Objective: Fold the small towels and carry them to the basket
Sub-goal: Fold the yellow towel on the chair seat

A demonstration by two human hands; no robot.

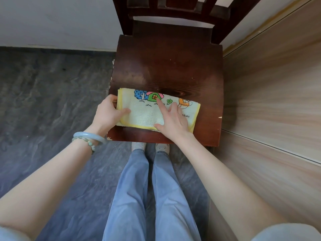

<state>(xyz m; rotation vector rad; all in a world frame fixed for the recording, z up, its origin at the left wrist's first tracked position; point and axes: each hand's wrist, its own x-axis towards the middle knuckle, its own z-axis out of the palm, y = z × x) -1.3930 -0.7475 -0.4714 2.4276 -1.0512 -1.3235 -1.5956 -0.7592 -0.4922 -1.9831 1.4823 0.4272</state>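
A small cream towel [147, 113] with yellow trim and a cartoon house print lies folded in half near the front edge of a dark wooden chair seat [173, 66]. My left hand [108, 113] grips the towel's left end, thumb on top and fingers under the edge. My right hand [171, 119] rests flat on the towel's right half with fingers spread, the index finger pointing at the printed house. No basket is in view.
The chair's back [173, 11] stands against a white wall. A light wood-grain panel [271, 94] runs along the right, close to the chair. Grey marbled floor [43, 94] spreads to the left. My legs in blue jeans stand before the seat.
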